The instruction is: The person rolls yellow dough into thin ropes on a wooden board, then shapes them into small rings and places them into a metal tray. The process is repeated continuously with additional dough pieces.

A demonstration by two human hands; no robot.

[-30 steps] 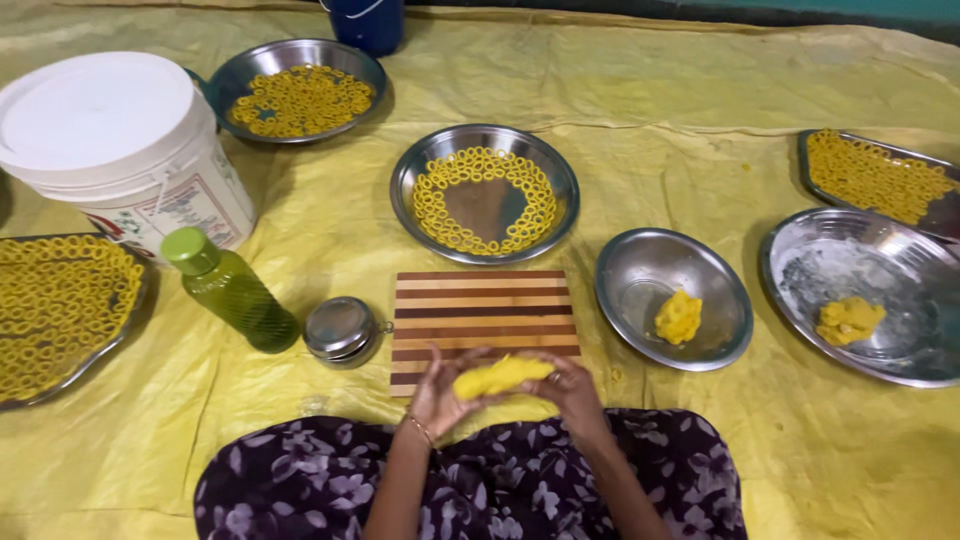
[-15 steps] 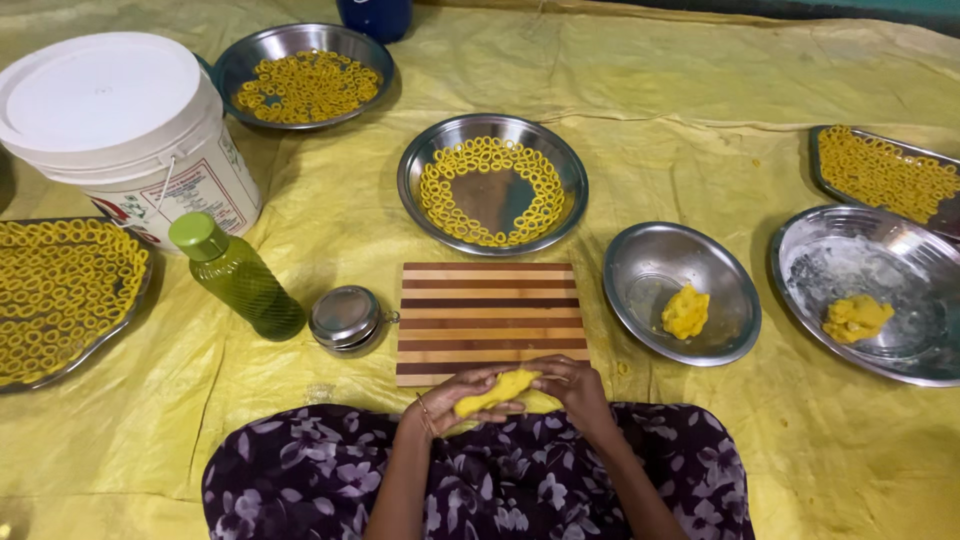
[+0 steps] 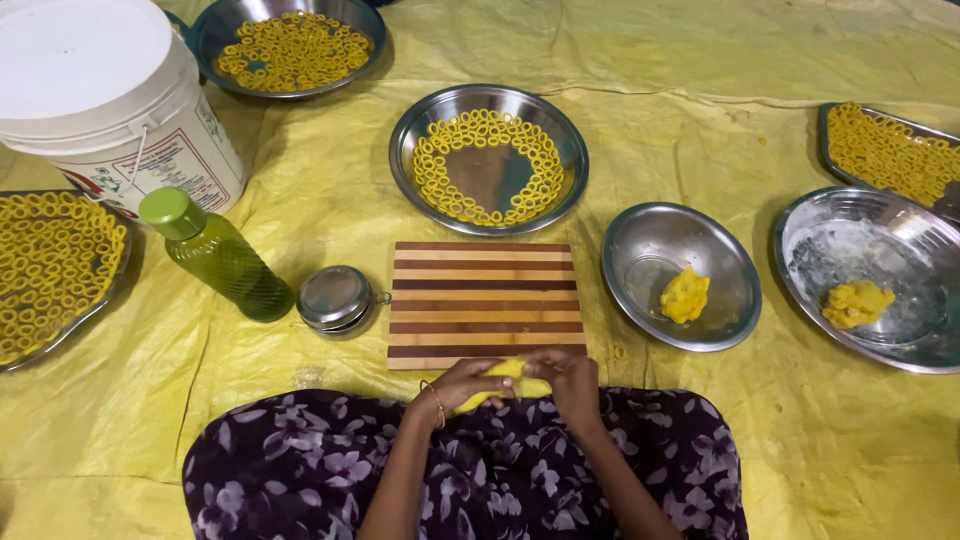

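Observation:
A lump of yellow dough (image 3: 497,378) is pressed between my left hand (image 3: 462,385) and my right hand (image 3: 568,378), just off the near edge of a striped wooden board (image 3: 484,300). Both hands close around the dough above my flower-print lap. Beyond the board stands a steel plate (image 3: 487,160) ringed with small yellow dough rings. A steel bowl (image 3: 680,275) to the right of the board holds one dough lump (image 3: 684,294).
A green bottle (image 3: 213,254) and a small steel tin (image 3: 335,297) sit left of the board. A white lidded bucket (image 3: 105,95) stands far left. Trays of rings lie at far left (image 3: 55,265), top (image 3: 290,45) and right (image 3: 885,150). A big steel basin (image 3: 880,275) holds dough.
My hands have drawn back from the board's near edge towards my lap, squeezing the dough into a smaller lump. The view has also shifted closer.

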